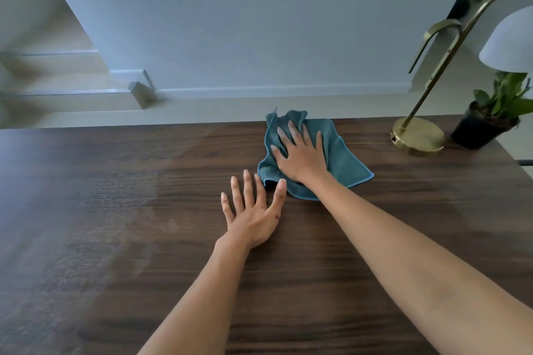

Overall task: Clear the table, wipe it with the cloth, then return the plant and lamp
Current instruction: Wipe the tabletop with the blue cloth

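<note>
A teal cloth (343,158) lies crumpled near the far edge of the dark wooden table (144,239). My right hand (302,153) presses flat on top of it, fingers spread. Just in front and to the left, my left hand (253,210) rests palm down on the bare wood with fingers apart, its thumb touching the cloth's near edge. At the table's far right corner stand a brass lamp (418,135) with a white shade and a small potted plant (490,118) in a black pot.
Behind the table is a white wall panel (259,37) with pale steps (57,81) to the left. The table's right edge runs diagonally past the pot. The left part of the tabletop shows a hazy sheen.
</note>
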### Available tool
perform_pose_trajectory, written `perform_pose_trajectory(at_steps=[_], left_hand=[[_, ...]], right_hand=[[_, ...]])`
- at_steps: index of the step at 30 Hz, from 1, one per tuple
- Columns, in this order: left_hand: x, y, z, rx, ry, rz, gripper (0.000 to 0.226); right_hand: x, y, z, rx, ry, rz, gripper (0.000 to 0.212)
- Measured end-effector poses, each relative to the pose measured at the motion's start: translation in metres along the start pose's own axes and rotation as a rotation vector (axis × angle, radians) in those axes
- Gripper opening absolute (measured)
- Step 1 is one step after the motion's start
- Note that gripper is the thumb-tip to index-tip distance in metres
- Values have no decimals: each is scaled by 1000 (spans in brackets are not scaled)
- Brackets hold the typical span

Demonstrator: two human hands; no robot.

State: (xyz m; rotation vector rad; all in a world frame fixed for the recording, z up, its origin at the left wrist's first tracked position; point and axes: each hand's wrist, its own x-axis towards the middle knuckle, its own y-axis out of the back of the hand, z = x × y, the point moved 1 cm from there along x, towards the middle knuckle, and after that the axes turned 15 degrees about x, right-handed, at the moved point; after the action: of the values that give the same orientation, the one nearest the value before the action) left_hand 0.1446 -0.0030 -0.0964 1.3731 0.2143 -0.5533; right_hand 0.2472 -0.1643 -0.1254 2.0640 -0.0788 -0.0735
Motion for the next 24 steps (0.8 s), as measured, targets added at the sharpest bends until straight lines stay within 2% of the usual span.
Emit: perform_pose_trajectory(at_steps=[4,11,14,17,20,24], left_hand=[[-3,1,1,-65,14,10,87],[-20,1,-4,-84,20,79,69],[-39,-3,-6,-123,34,126,76],[-59,-5,-4,-150,0,131,75],[-68,-2,1,-81,-64,140,71],[-68,-6,16,19,-158,153,66]], right_hand=[[-57,1,5,9,41,7,69],[-165,4,12,6,27,37,68],[-195,7,13,-16,9,-10,68],[-207,15,10,38,-24,-95,69],[-206,30,7,128,-5,-76,66],[-213,34,18,33,27,-141,71]])
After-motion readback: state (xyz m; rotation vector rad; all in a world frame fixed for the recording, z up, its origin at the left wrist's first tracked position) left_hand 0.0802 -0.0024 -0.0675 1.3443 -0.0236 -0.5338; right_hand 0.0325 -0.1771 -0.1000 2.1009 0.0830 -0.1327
